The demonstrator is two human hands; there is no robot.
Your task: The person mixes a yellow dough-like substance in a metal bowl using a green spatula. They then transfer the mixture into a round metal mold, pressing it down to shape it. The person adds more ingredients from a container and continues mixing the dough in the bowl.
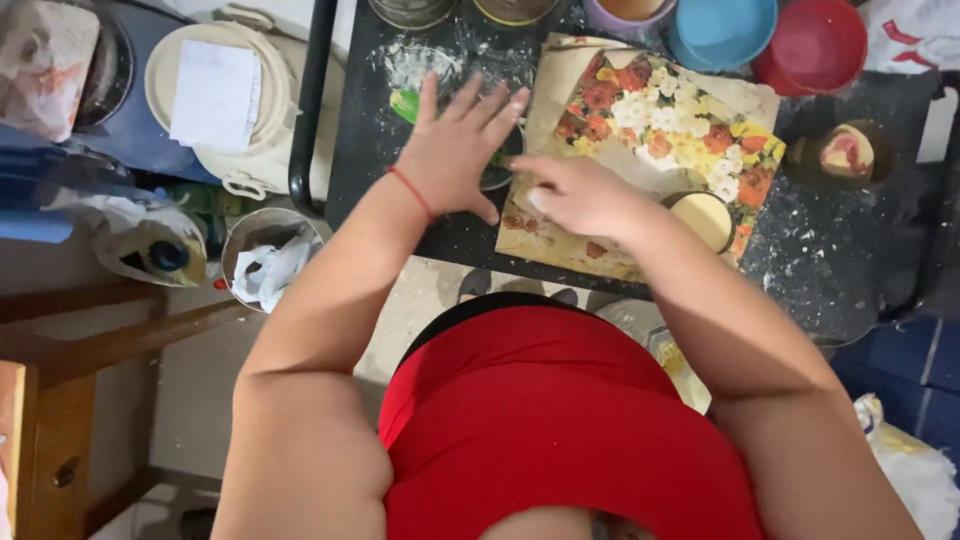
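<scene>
Scene: a person in a red top leans over a dark, flour-dusted bench [850, 250], seen from above by the head camera.
Left hand: the left hand [462, 150] lies flat and wide, all 5 fingers spread, palm down at the bench's near-left part; a thin red string circles the wrist. It holds nothing; its fingertips reach toward a white flour patch [420, 62].
Under the left hand: a green piece [405, 105] peeks out beside the thumb, and a dark round thing shows past the palm's right edge; what it is cannot be told.
Right hand: the right hand [580, 195] rests on the floral cloth [660, 115], fingers curled loosely and pointing left; whether they pinch something cannot be told. A small pale spot shows under the fingers.
Cloth: printed with red, yellow and white flowers, it lies askew on the bench, its near edge just beside the bench's front rim.
Cup: a round tin with a cream-coloured inside [705, 218] stands on the cloth, touching the right forearm.
Back row: a blue bowl [722, 30] and a red bowl [812, 42] stand side by side at the far edge, with 3 more round rims to their left, cut off by the frame.
Right of cloth: a small dark cup with a pink and pale filling [848, 152] stands apart on bare bench.
Left of bench: a cream lidded bucket [215, 100] with a white sheet on top stands on the floor; nearer, a metal pail [268, 262] holds crumpled white plastic.
Lower left: a wooden chair frame [60, 400].
</scene>
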